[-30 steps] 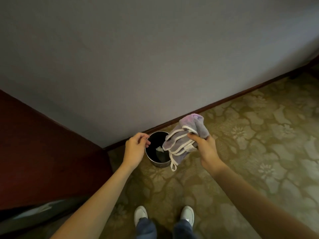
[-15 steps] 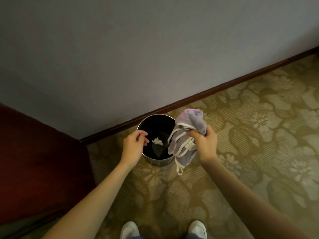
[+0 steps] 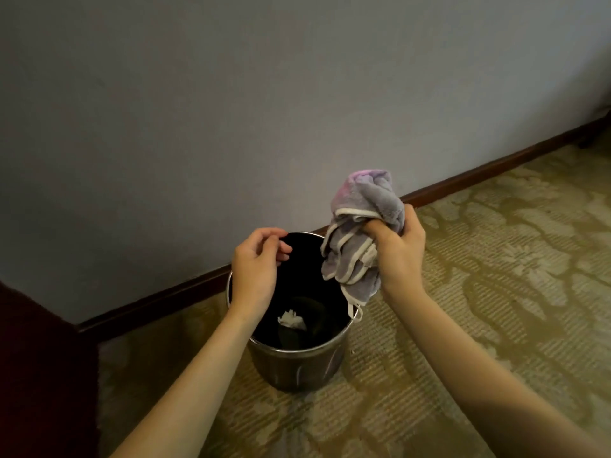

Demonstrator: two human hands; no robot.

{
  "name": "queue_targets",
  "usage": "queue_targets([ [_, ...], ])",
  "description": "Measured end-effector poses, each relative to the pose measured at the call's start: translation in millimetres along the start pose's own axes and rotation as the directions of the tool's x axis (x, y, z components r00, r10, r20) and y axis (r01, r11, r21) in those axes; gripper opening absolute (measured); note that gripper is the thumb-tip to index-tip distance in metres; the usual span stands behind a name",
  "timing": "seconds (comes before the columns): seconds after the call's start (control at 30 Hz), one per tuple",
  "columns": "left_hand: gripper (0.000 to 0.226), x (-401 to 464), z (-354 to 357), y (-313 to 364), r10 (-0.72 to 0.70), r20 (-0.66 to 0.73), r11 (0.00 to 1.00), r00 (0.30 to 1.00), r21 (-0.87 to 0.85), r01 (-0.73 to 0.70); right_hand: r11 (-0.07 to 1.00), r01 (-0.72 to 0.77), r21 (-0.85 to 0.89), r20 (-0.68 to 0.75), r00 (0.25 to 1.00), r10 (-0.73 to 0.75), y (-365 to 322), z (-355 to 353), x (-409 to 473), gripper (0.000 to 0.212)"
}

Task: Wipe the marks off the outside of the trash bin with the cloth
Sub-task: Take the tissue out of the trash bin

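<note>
Steel bin (image 3: 297, 365), round, stands low of frame centre on the carpet (image 3: 479, 309), close to the skirting (image 3: 165, 297). Inside is black. One crumpled white tissue (image 3: 292, 319) lies at the bottom, toward the near side; a dark fold of liner shows beside it. Outer wall visible only on the near side, with pale streaks.

Your left hand (image 3: 256, 266) hangs over the bin's left rim, fingers loosely curled, thumb and forefinger near each other, nothing held. Whether it touches the rim, cannot tell. Your right hand (image 3: 398, 252) is clamped on the cloth (image 3: 360, 226), a bunched lilac-grey towel with white edging. It sits right of centre, above the bin's right rim; a white loop dangles down to rim level. The cloth is off the outer wall.

Around: grey wall (image 3: 264, 94) fills the upper frame. Dark red furniture (image 3: 39, 375) at lower left, beside the bin. Patterned carpet runs across the right and bottom.

In the way: your left forearm covers the bin's left outer side; the cloth hides part of the right rim.

Against half a second ago: the bin looks larger and lower in frame, with more of its near wall showing. Your shoes have dropped out of the bottom edge. The cloth is held higher above the rim, and your left hand is farther over the opening.
</note>
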State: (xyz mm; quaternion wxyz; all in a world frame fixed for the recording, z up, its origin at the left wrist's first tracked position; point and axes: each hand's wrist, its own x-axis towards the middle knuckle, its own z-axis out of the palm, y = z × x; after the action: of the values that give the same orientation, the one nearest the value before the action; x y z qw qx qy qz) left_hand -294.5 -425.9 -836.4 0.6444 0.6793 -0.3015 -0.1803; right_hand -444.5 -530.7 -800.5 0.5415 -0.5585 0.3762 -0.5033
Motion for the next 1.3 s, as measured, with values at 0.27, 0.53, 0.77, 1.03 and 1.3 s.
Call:
queue_targets([
  [0.27, 0.020, -10.5, 2.1, 5.6, 0.100, 0.262, 0.972, 0.960, 0.180, -0.151, 0.967, 0.018, 0.254, -0.120, 0.993, 0.013, 0.4, -25.5, -0.5, 0.023],
  [0.53, 0.026, -15.0, 60.3, 31.3, 0.092, 0.267, 0.995, 0.959, 0.004, -0.096, 0.950, -0.138, 0.281, -0.197, 0.960, 0.198, 6.1, -89.4, -15.2, 0.022],
  [0.77, 0.021, -39.6, 96.4, 29.2, 0.112, 0.414, 0.983, 0.903, 0.084, -0.161, 0.954, -0.279, 0.107, -0.109, 0.951, 0.290, 39.3, -132.1, -33.8, 0.021],
  [1.03, 0.013, -46.2, 76.7, 11.8, 0.107, 0.398, 0.849, 0.911, 0.440, -0.292, 0.954, -0.249, -0.165, 0.013, 0.967, 0.254, 77.3, -141.7, -49.2, 0.012],
  [1.3, 0.019, -52.8, 30.3, -1.8, -0.094, 0.588, 0.739, 0.803, 0.581, -0.340, 0.901, -0.223, -0.372, 0.140, 0.946, 0.292, 91.9, -141.5, -50.7, 0.025],
])
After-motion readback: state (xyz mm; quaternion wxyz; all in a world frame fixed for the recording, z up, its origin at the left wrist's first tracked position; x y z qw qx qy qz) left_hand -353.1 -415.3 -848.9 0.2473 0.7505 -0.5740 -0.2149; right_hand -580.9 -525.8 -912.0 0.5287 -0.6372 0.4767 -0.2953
